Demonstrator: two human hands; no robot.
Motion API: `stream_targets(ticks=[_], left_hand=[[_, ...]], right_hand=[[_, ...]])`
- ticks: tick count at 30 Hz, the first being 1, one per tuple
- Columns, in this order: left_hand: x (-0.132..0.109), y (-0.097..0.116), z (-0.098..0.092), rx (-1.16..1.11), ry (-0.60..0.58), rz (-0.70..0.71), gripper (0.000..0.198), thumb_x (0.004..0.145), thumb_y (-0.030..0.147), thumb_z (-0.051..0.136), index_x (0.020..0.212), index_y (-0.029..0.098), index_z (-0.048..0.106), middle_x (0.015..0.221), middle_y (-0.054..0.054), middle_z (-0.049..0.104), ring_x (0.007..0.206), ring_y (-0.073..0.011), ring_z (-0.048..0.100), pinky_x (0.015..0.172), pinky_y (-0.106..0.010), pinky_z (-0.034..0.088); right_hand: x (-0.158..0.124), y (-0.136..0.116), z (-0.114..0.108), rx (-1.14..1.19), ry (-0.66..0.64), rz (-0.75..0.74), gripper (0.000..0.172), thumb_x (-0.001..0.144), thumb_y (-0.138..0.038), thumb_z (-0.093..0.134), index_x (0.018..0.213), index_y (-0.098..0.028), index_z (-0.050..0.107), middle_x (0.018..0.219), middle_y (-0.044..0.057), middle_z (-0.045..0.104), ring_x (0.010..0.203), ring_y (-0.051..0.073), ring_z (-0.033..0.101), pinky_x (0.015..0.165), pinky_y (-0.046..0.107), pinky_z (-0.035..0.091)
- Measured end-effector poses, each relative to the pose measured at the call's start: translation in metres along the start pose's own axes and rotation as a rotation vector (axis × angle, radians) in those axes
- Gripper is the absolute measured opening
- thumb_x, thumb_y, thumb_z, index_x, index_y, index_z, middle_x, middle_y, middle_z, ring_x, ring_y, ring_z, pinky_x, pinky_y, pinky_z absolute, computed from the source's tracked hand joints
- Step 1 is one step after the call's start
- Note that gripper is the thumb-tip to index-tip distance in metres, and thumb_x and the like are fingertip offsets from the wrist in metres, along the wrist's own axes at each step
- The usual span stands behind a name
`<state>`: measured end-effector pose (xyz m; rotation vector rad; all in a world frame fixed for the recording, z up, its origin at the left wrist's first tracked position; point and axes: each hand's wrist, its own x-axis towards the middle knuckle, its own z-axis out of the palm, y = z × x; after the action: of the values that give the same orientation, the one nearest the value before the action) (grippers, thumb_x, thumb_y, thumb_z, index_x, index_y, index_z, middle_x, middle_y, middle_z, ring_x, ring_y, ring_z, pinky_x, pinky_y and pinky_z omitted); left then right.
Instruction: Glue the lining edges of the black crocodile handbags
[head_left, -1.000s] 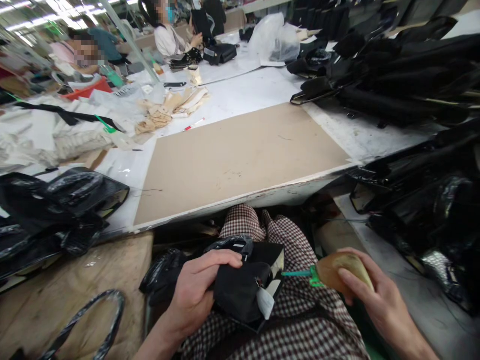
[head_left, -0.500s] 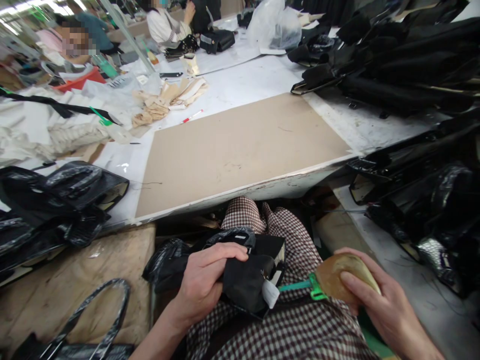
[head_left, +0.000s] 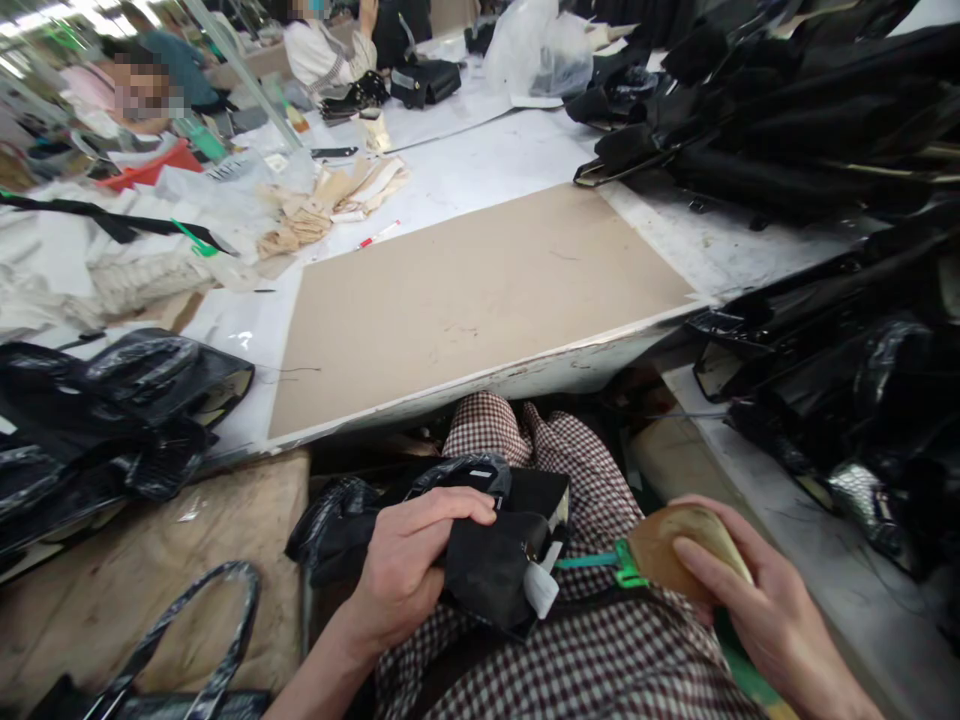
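On my checkered lap lies a black bag (head_left: 491,565) with a piece of its black lining turned out and a small white label (head_left: 540,588) hanging from it. My left hand (head_left: 409,560) is closed on the bag's black fabric, fingers curled over the top. My right hand (head_left: 739,590) grips a glue bottle (head_left: 675,555) of yellowish-brown colour, held on its side. Its green cap and thin green nozzle (head_left: 589,561) point left, the tip close to the white label. Whether the tip touches the bag, I cannot tell.
Ahead is a table with a tan board (head_left: 480,310). Black bags (head_left: 112,400) lie at the left, and a large heap of black pieces (head_left: 787,120) fills the right. A handled bag (head_left: 187,650) sits at lower left. Two people are at the far side.
The glue bottle has shifted very slightly left in my right hand. My left hand and the bag keep their place; the view has turned a little.
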<state>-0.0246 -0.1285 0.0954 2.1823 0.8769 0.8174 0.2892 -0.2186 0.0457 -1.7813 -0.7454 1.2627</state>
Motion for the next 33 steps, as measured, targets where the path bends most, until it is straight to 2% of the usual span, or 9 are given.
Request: stream_targets(ticks=[4, 11, 15, 19, 28, 30, 33], left_hand=[[0.001, 0.0, 0.001, 0.001, 0.004, -0.005, 0.044, 0.076, -0.013, 0.044, 0.104, 0.014, 0.065, 0.103, -0.008, 0.072, 0.102, -0.0164, 0.069, 0.091, -0.026, 0.056], [0.0, -0.001, 0.0, 0.003, 0.018, -0.026, 0.04, 0.08, -0.011, 0.045, 0.103, 0.014, 0.066, 0.103, -0.007, 0.073, 0.101, -0.0164, 0.069, 0.09, -0.026, 0.056], [-0.001, -0.002, -0.001, 0.008, 0.026, -0.033, 0.036, 0.082, -0.008, 0.047, 0.101, 0.016, 0.067, 0.101, -0.007, 0.073, 0.1, -0.0185, 0.07, 0.088, -0.028, 0.058], [-0.001, -0.001, -0.001, 0.004, 0.019, -0.039, 0.034, 0.083, -0.007, 0.048, 0.101, 0.015, 0.067, 0.1, -0.008, 0.074, 0.099, -0.0188, 0.07, 0.088, -0.028, 0.058], [-0.003, -0.003, -0.001, -0.005, 0.003, -0.041, 0.038, 0.083, -0.009, 0.047, 0.105, 0.015, 0.066, 0.105, -0.007, 0.072, 0.102, -0.0174, 0.068, 0.091, -0.027, 0.056], [-0.003, -0.003, -0.001, -0.006, 0.001, -0.048, 0.038, 0.084, -0.009, 0.046, 0.106, 0.016, 0.066, 0.105, -0.007, 0.072, 0.103, -0.0174, 0.068, 0.091, -0.027, 0.056], [-0.002, -0.004, -0.001, -0.018, 0.014, -0.048, 0.04, 0.082, -0.01, 0.046, 0.104, 0.016, 0.066, 0.103, -0.006, 0.072, 0.102, -0.0171, 0.069, 0.091, -0.027, 0.056]], right_hand=[[0.014, 0.01, -0.012, -0.18, 0.026, -0.079, 0.05, 0.078, -0.055, 0.072, 0.113, -0.021, 0.063, 0.096, 0.006, 0.072, 0.071, 0.023, 0.067, 0.048, 0.023, 0.054], [0.017, 0.028, -0.01, -0.21, 0.136, -0.164, 0.051, 0.074, -0.055, 0.073, 0.111, -0.021, 0.063, 0.09, 0.003, 0.071, 0.068, 0.022, 0.066, 0.056, 0.025, 0.057], [0.014, 0.027, -0.009, -0.114, 0.085, -0.083, 0.051, 0.076, -0.055, 0.073, 0.113, -0.021, 0.062, 0.092, 0.005, 0.072, 0.062, 0.022, 0.064, 0.048, 0.026, 0.054], [0.007, 0.021, -0.005, 0.046, 0.0, 0.029, 0.049, 0.079, -0.053, 0.074, 0.115, -0.022, 0.061, 0.093, 0.005, 0.071, 0.047, 0.016, 0.053, 0.04, 0.026, 0.047], [-0.015, 0.006, 0.02, 0.333, -0.046, 0.129, 0.053, 0.076, -0.052, 0.077, 0.117, -0.022, 0.061, 0.085, 0.004, 0.066, 0.053, 0.015, 0.049, 0.036, 0.021, 0.039], [-0.012, 0.007, 0.018, 0.309, -0.03, 0.121, 0.053, 0.076, -0.052, 0.076, 0.117, -0.021, 0.061, 0.087, 0.005, 0.067, 0.055, 0.016, 0.051, 0.037, 0.022, 0.04], [0.002, 0.017, 0.007, 0.127, 0.024, 0.048, 0.052, 0.077, -0.054, 0.074, 0.116, -0.021, 0.061, 0.095, 0.006, 0.07, 0.058, 0.02, 0.059, 0.041, 0.025, 0.046]])
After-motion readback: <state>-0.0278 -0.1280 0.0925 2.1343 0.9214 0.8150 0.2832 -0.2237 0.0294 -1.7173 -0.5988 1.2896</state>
